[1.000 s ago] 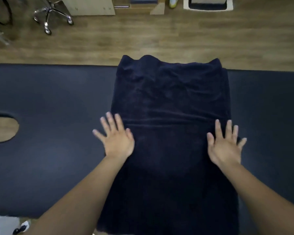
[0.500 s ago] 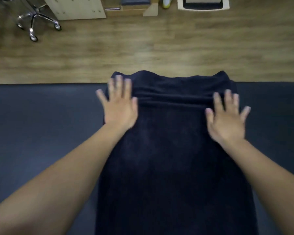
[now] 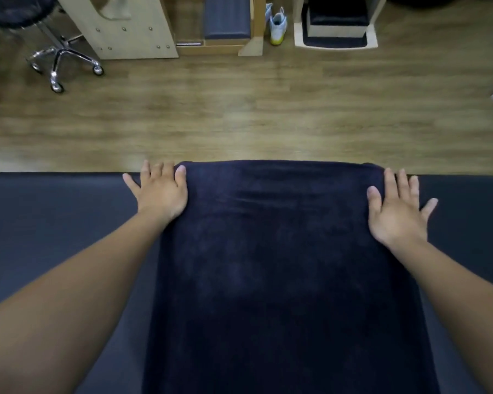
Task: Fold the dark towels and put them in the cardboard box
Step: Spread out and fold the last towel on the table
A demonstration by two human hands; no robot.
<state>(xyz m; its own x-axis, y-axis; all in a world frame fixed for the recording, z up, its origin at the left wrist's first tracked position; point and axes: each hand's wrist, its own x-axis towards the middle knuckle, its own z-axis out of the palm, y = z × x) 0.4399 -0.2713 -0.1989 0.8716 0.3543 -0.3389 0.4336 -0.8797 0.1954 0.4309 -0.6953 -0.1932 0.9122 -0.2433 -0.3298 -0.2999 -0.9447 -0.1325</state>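
A dark navy towel (image 3: 285, 265) lies spread lengthwise across the black padded table (image 3: 54, 223), its far end reaching the table's far edge. My left hand (image 3: 161, 191) lies flat with straight fingers at the towel's far left corner, the thumb on the cloth. My right hand (image 3: 397, 211) presses flat on the far right corner, fingers spread. Neither hand holds anything. A cardboard box (image 3: 336, 27) with dark cloth in it stands open on the floor at the top right.
Beyond the table's far edge is a wooden floor (image 3: 239, 109). A wheeled stool (image 3: 54, 52) stands at the top left, beside light wooden furniture (image 3: 131, 29). A white and yellow shoe (image 3: 278, 27) stands near the box.
Both hands have slid away from me along the towel, from its middle to its far end, smoothing it. The crease across the towel is gone.
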